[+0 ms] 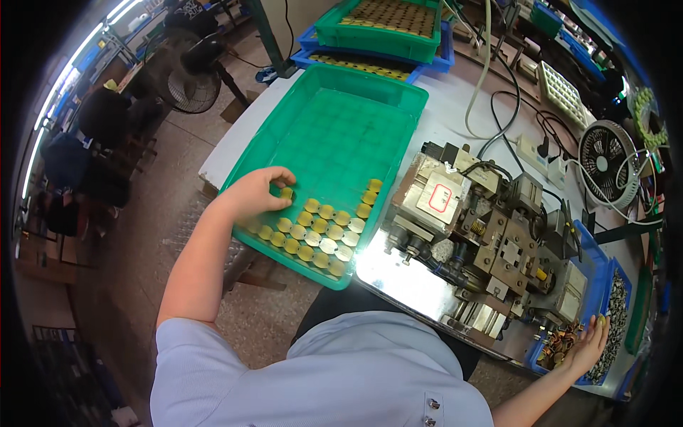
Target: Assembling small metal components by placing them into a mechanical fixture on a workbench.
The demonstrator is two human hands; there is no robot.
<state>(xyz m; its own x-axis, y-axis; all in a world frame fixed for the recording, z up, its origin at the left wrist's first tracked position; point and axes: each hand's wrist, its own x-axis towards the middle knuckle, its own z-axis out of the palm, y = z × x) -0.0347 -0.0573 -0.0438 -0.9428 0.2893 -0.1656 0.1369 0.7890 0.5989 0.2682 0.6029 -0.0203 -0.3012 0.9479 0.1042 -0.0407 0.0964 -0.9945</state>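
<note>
My left hand (257, 193) is over the near left part of a green plastic tray (320, 121). Its thumb and forefinger pinch a small round yellow metal piece (286, 193). Rows of similar round yellow pieces (305, 252) lie along the tray's near end, some glinting silver. At the far right, my right hand (585, 350) reaches over a blue bin of small copper-coloured parts (557, 346). A small yellowish piece (602, 320) shows at its fingertips. Between the hands stands a metal machine fixture (491, 242) with blocks, bolts and cables; neither hand touches it.
Stacked green and blue trays (380, 35) of yellow pieces stand at the back. A blue bin of small grey metal parts (613, 327) lies beyond my right hand. A small black fan (608, 160), a power strip (533, 153) and loose cables occupy the right back. A larger fan (188, 78) stands left.
</note>
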